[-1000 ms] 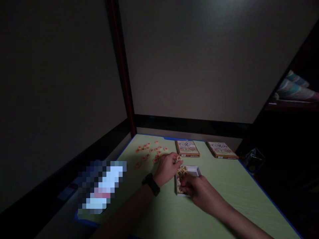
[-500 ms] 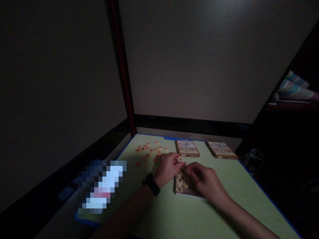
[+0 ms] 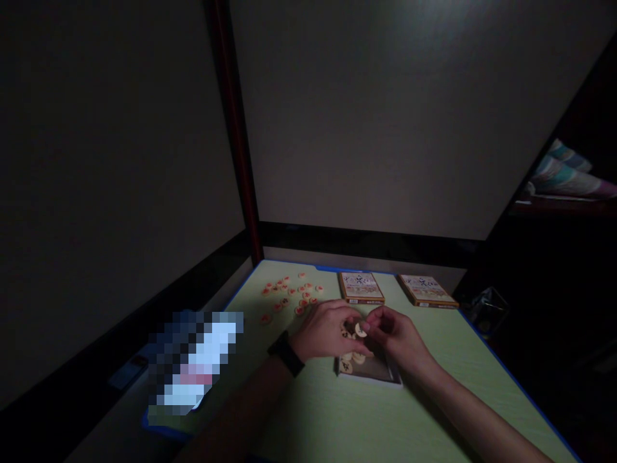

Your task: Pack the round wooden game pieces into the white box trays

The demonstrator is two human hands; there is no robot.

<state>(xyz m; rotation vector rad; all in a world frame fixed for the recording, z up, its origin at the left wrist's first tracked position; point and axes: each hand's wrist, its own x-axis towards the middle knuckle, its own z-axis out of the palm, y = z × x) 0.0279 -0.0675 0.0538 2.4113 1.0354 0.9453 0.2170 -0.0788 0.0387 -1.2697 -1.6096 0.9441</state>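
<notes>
A shallow tray (image 3: 369,370) of round wooden Chinese chess pieces lies on the table in front of me. My right hand (image 3: 398,334) pinches one chess piece (image 3: 360,330), tilted above the tray, between thumb and fingertips. Reaching across the tray from the left is my left hand (image 3: 332,331), its thumb and fingers spread apart around the space beside that piece. Pieces with black characters (image 3: 346,366) rest along the tray's left side, partly covered by my left hand. Red-marked chess pieces (image 3: 292,291) are scattered on the tabletop beyond it.
Two flat printed boxes lie near the back edge, one in the middle (image 3: 361,287) and one at right (image 3: 427,291). A blurred-out bright device (image 3: 207,360) sits at the table's left edge. Walls stand behind and to the left of the green table (image 3: 463,386).
My left hand has come nearer and its pinch on a chess piece has opened. My right hand has risen slightly and now shows a piece in its fingertips.
</notes>
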